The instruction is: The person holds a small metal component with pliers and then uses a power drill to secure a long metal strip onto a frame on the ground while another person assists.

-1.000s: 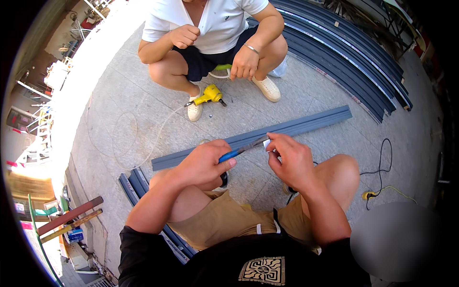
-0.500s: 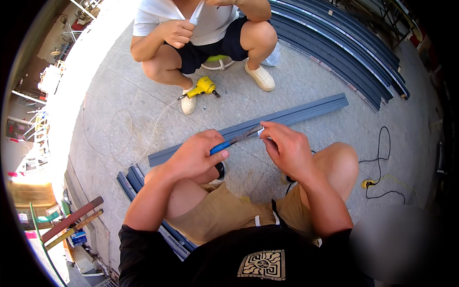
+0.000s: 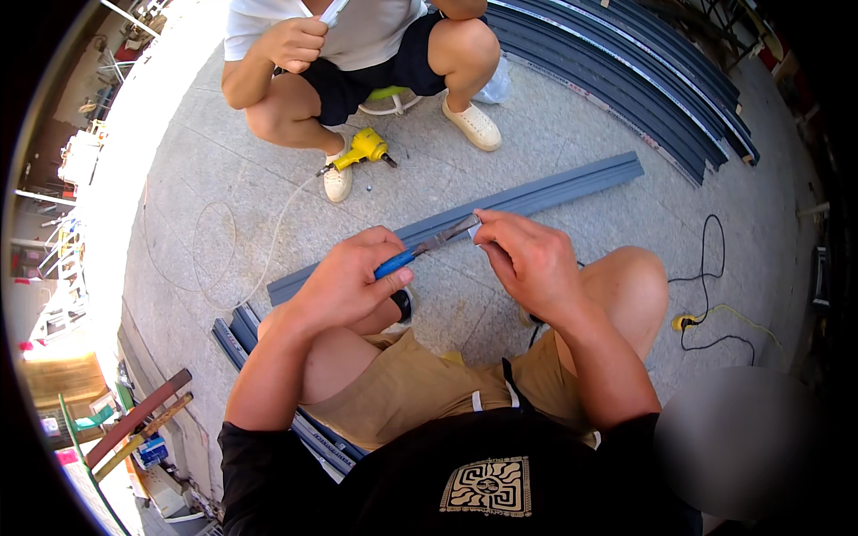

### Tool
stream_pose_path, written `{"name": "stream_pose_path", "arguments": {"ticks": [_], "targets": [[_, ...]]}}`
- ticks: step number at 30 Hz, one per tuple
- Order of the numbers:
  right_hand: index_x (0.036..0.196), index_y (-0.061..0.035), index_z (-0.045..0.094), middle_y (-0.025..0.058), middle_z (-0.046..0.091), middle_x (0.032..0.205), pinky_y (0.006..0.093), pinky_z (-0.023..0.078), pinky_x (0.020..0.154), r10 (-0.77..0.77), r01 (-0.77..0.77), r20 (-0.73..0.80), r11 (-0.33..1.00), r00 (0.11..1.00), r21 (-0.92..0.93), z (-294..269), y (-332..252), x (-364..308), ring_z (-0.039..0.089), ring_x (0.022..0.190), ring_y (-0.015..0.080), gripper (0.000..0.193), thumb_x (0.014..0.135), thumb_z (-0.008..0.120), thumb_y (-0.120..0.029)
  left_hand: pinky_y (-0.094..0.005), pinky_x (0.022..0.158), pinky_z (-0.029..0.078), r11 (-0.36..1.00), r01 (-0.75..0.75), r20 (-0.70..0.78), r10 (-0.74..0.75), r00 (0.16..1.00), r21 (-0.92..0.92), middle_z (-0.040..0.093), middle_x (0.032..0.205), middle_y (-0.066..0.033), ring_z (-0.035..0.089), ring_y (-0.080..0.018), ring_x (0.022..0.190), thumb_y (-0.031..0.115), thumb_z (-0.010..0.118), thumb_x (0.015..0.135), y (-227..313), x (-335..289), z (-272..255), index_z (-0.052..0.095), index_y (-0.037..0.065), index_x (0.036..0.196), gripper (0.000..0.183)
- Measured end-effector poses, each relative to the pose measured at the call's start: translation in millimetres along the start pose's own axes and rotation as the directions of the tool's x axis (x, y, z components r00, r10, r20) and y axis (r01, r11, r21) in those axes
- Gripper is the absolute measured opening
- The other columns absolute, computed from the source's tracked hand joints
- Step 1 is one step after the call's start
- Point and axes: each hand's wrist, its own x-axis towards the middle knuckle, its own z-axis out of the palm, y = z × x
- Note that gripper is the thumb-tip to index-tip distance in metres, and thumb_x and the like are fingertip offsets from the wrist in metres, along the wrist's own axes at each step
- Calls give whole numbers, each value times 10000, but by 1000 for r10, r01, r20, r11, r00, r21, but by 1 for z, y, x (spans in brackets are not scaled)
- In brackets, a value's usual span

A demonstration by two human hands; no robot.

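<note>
My left hand [image 3: 344,277] is closed around a blue-handled metal tool [image 3: 436,240], which looks like slim pliers. Its metal end points up and right, towards the fingers of my right hand [image 3: 534,259]. Thumb and fingers of that hand pinch a small whitish piece [image 3: 475,230] at the tool's tip. Whether the tip grips the piece or only touches it, I cannot tell. Both hands are held over my lap, in front of a long grey metal profile [image 3: 545,192] lying on the ground.
Across from me a person [image 3: 349,54] in a white top sits on a low stool. A yellow air tool [image 3: 366,147] with a thin hose [image 3: 284,214] lies by their foot. Long dark profiles [image 3: 608,76] are stacked at the far right; a black cable [image 3: 706,277] runs on the right.
The whole view has shifted slightly, so things sit a little higher and further left. Both hands keep their holds on the tool and the small piece.
</note>
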Motion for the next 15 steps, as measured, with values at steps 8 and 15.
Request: {"name": "stream_pose_path", "arguments": {"ticks": [8, 15], "targets": [[1000, -66, 718, 123, 813, 1087, 423, 635, 745, -7, 7, -8, 1000, 1000, -15, 1, 1, 0, 790, 913, 332, 135, 899, 791, -15, -423, 901, 558, 999, 9, 8, -10, 1000, 33, 694, 1127, -136, 693, -337, 996, 167, 763, 1003, 0, -1, -1, 719, -11, 1038, 187], [996, -69, 720, 117, 814, 1076, 415, 634, 729, -18, 18, -25, 1000, 1000, -6, 0, -1, 0, 791, 903, 325, 143, 892, 798, -7, -425, 898, 557, 999, 6, -6, -6, 1000, 33, 692, 1111, -143, 693, -338, 991, 163, 782, 990, 3, -1, -2, 719, -13, 1011, 189]]}}
